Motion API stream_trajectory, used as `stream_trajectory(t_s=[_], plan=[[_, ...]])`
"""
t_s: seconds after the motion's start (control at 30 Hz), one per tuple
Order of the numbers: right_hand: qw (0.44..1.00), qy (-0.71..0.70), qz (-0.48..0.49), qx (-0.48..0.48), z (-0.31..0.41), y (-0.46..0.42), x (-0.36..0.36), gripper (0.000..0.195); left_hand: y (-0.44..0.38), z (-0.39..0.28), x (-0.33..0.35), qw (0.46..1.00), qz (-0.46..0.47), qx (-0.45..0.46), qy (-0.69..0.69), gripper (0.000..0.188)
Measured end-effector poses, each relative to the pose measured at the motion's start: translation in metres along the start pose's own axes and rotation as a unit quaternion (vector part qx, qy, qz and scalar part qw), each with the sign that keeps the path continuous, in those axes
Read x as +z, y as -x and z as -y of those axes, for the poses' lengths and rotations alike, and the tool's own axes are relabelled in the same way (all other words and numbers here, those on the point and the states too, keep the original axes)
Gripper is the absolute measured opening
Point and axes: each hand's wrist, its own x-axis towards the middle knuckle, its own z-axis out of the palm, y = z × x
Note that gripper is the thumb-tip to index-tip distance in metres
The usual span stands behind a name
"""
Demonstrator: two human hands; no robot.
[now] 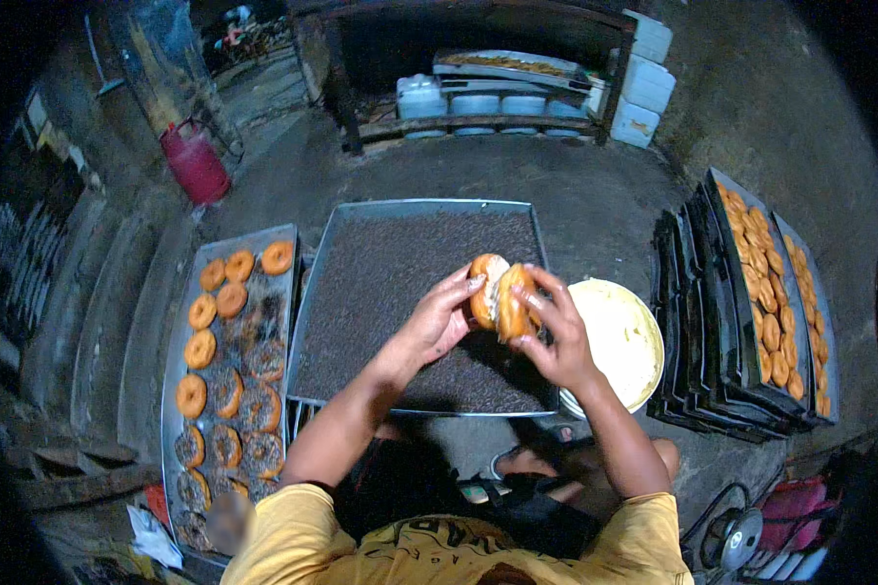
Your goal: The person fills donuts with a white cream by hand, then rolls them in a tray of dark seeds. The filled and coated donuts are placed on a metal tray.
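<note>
Above a large metal tray (433, 201) filled with chocolate sprinkles (402, 292), my left hand (439, 311) grips a ring doughnut (484, 292) whose face is smeared with pale cream. My right hand (560, 329) grips another doughnut (513, 307), pressed against or very close to the first; whether more than one is in it I cannot tell. Just right of the tray, partly behind my right forearm, stands a round bucket (618, 344) of pale yellow cream. At left, a long tray (293, 256) bears plain doughnuts (201, 348) and sprinkle-coated ones (227, 391).
At right stand dark stacked trays (688, 314), with doughnuts (770, 333) in the top ones. A red gas cylinder (195, 162) is at the back left. Jerrycans (421, 99) line a rack at the back. A fan (735, 537) sits at lower right.
</note>
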Motion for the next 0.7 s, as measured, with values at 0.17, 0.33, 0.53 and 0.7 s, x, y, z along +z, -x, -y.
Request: stream_trajectory(t_s=[0.17,0.33,0.53,0.7], plan=[[0.998,-0.064,0.000,-0.007,0.005,-0.023,0.030,0.053,0.027,-0.014,-0.029,0.999,0.003,0.030,-0.020,0.050],[0.975,-0.111,-0.029,0.190,0.012,-0.050,0.068,0.051,0.045,-0.022,-0.044,0.999,-0.024,0.029,-0.036,0.051],[0.781,-0.486,-0.033,0.392,-0.017,-0.062,0.089,0.055,0.075,-0.051,-0.092,0.635,-0.137,0.183,-0.738,0.059],[0.953,0.155,0.253,0.066,-0.048,-0.034,0.136,0.040,0.092,-0.040,-0.144,0.525,-0.098,0.106,-0.839,0.037]])
